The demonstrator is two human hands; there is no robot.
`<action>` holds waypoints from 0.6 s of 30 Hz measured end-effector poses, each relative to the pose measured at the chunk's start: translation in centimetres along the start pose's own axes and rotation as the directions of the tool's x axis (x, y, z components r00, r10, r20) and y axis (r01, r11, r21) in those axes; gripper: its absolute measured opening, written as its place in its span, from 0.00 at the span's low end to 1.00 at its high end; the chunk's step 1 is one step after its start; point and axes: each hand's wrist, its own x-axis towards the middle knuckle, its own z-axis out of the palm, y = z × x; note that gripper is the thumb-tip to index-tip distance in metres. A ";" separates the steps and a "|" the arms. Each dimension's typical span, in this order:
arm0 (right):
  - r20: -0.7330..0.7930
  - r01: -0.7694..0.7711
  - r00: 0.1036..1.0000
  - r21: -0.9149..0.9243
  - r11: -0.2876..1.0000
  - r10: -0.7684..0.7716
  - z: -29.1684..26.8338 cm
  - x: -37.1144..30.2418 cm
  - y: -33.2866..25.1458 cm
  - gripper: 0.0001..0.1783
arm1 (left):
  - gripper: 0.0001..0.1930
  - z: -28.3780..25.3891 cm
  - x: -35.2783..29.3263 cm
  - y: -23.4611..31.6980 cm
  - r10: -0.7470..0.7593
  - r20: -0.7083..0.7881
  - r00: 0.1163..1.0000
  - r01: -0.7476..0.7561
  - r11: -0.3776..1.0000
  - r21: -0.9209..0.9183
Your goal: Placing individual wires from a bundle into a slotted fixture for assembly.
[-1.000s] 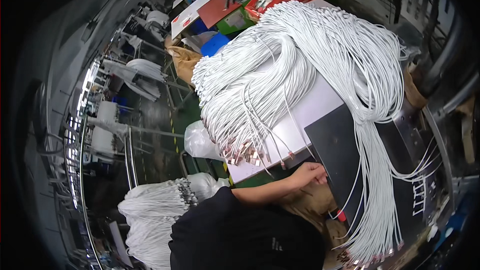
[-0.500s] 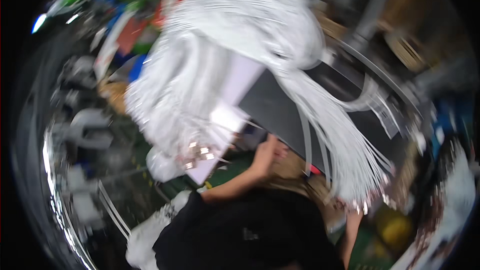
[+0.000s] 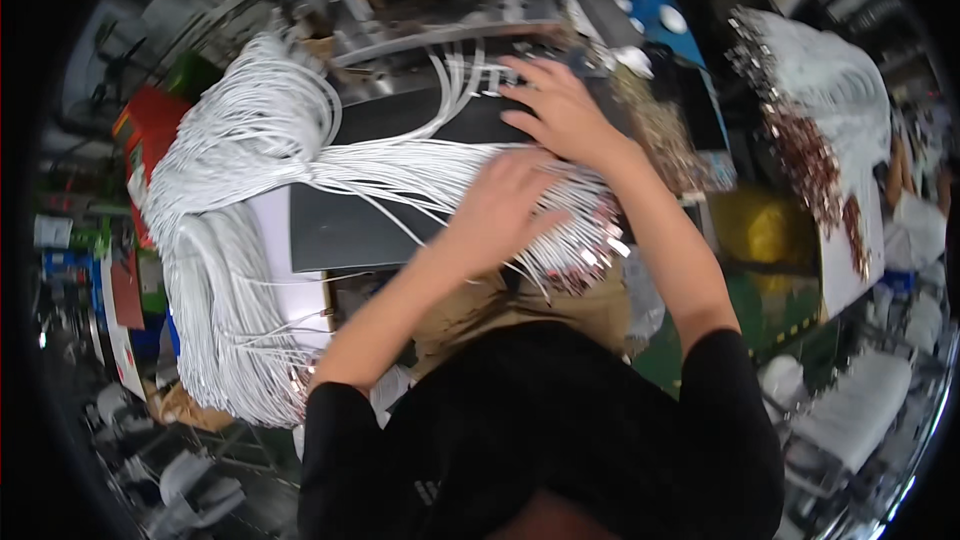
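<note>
A thick bundle of white cables [image 3: 390, 168] runs across a dark work surface [image 3: 335, 240] to a fan of metal-tipped ends [image 3: 588, 265] at the near right. On top of the bundle, close to those ends, lies my left hand [image 3: 505, 208], fingers stretched and thumb apart. Farther away, my right hand [image 3: 565, 115] spreads its fingers beside a few separate white strands [image 3: 452, 100] by the far edge. Neither hand is visibly closed round a cable. My right forearm passes just right of the cable ends.
A large looped heap of white cables [image 3: 230, 140] hangs over the left side. Small brownish parts [image 3: 660, 135] lie to the right. Another cable pile [image 3: 830, 100] rests on a table at the far right. A yellow bag [image 3: 762, 225] sits below, and a metal bar [image 3: 450, 40] borders the far side.
The view has turned, and the cable bundle now lies more sideways. My left hand has come onto the cables. My right hand has moved from beside the cable ends to the far strands.
</note>
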 end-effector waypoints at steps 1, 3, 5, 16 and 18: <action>0.068 -0.047 0.996 -0.088 0.995 0.054 0.8 0.3 0.6 0.16 | 0.23 0.1 0.9 -0.7 -0.035 0.055 0.998 0.035 0.999 0.004; 0.151 -0.271 0.957 0.175 0.947 0.246 -1.1 -4.1 2.9 0.16 | 0.22 -1.2 1.2 -3.1 -0.167 0.254 0.953 0.144 0.984 0.106; 0.427 -0.562 0.826 0.568 0.601 0.369 -4.1 -10.3 4.9 0.17 | 0.19 -4.2 -0.3 -6.0 -0.234 0.270 0.934 0.198 0.968 0.154; 0.694 -0.856 -0.067 0.329 -0.398 0.717 12.0 -46.8 9.9 0.27 | 0.15 -11.6 -2.9 -13.2 -0.494 0.394 0.775 0.309 0.840 0.446; 0.592 -0.777 -0.154 0.422 -0.468 0.791 19.6 -52.2 11.5 0.26 | 0.14 -12.0 -3.4 -14.1 -0.486 0.147 0.862 0.412 0.839 0.356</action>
